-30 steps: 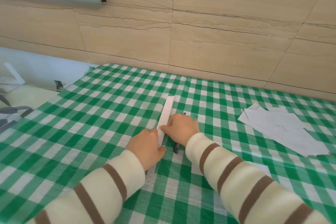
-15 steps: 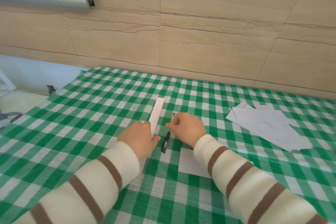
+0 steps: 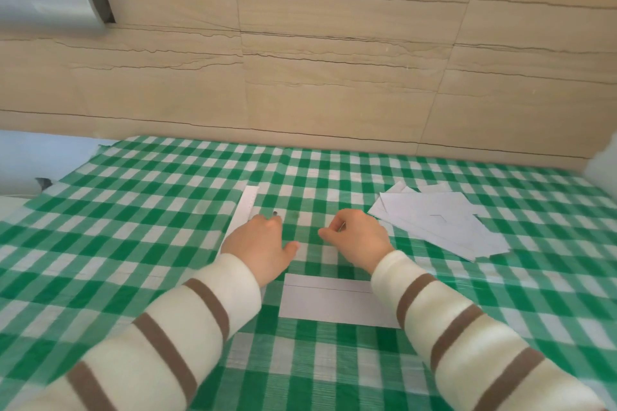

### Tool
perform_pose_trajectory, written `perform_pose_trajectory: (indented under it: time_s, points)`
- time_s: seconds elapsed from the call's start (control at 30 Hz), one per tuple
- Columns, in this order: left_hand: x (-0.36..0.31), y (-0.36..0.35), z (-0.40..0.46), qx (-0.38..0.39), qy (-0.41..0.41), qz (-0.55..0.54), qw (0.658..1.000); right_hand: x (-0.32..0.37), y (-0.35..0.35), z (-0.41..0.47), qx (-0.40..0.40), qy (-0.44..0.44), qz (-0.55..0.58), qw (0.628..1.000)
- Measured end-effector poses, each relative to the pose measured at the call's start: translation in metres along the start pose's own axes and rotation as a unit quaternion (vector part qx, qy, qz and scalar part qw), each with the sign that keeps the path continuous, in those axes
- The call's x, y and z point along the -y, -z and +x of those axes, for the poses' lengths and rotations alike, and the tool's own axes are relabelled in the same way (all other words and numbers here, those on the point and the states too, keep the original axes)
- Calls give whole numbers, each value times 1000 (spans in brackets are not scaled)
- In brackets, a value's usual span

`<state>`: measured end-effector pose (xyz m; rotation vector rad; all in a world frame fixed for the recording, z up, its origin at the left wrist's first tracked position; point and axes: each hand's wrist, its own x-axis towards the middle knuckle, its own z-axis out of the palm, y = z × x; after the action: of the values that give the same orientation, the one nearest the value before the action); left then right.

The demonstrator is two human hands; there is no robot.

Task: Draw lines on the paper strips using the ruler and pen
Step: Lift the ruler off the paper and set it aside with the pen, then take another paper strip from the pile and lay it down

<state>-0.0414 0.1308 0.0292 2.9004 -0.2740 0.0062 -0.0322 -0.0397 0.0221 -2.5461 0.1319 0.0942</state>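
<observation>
- Paper strip [image 3: 329, 303]: lies flat on the checked tablecloth [image 3: 133, 227], close to the person, between the two sleeves. Long axis runs left to right. One thin line is already visible along its far edge.
- Ruler [image 3: 243, 213]: pale, flat on the cloth, left of centre. Long axis runs away from the person, roughly crosswise to the strip. Its near part is hidden under the left hand.
- Left hand [image 3: 258, 248]: rests on the ruler's near half, knuckles up, thumb out to the right. Fingers bend down over the ruler and over a small dark tip just beyond them, likely the pen [image 3: 275, 213]; whether they grip either one cannot be told.
- Right hand [image 3: 359, 238]: hovers or rests just beyond the strip's far edge, fingers curled, thumb and forefinger meeting at a thin sliver of something too small to name.
- Loose stack of papers [image 3: 440, 223]: white sheets on the cloth to the right, well apart from the strip, nearer the right hand.
- Key relation: the strip lies nearer the person than both hands, while the ruler sits beyond it and to the left. Judgement: the ruler would need turning about a quarter way and pulling toward the person to lie along the strip; the left hand is the nearer one for that.
</observation>
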Motion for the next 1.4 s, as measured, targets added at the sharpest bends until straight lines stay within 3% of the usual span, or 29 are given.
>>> perform_pose_trajectory:
  time_s: [0.7, 0.93, 1.13, 1.2, 1.33, 1.4]
  points:
    - [-96, -18, 30, 27, -105, -131, 986, -102, 69, -14, -75, -111, 27, 991]
    - [-123, -29, 45, 89, -114, -255, 956, -133, 90, -10, -131, -145, 16, 981]
    - [-144, -37, 55, 111, -115, -300, 940, -153, 99, -2, -131, -174, -15, 976]
    - [-150, -38, 58, 145, -74, -374, 913, -157, 102, 2, -123, -173, -18, 977]
    - [-162, -41, 65, 223, 49, -570, 789, -160, 106, 9, -95, -154, -30, 983]
    - [-165, -44, 68, 238, 62, -585, 773, -161, 106, 13, -81, -152, -45, 984]
